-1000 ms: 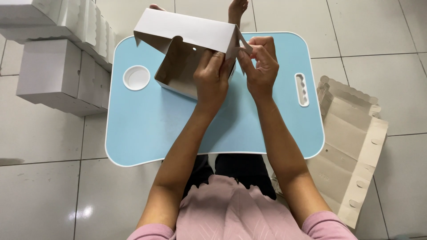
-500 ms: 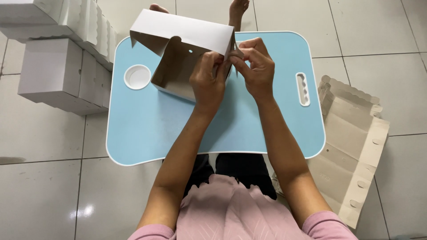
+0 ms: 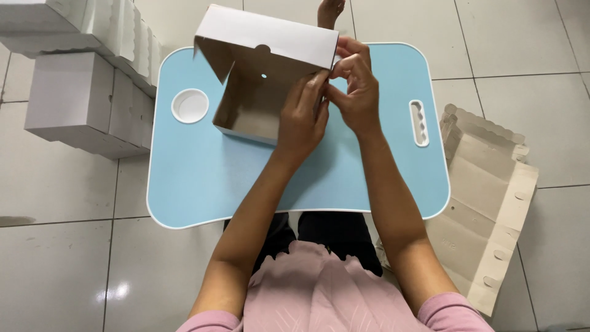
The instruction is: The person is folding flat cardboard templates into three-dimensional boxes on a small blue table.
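Observation:
A half-folded cardboard box [image 3: 258, 80], white outside and brown inside, stands open on the light blue lap table [image 3: 246, 184]. My left hand [image 3: 301, 117] presses on the box's right side wall, fingers reaching into the corner. My right hand [image 3: 356, 83] pinches the box's right end flap at the same corner. Both hands touch each other there. The box's lid tilts up toward the far side.
Stacks of finished white boxes [image 3: 80, 92] sit on the tiled floor at the left. Flat unfolded cardboard blanks [image 3: 491, 190] lie on the floor at the right. The table has a round cup recess [image 3: 189, 106] and a slotted handle [image 3: 419, 123]. A bare foot [image 3: 329, 11] shows beyond the table.
The box has shifted slightly left and turned a little. Both hands have closed in on its right corner, and my right hand now grips the flap more tightly.

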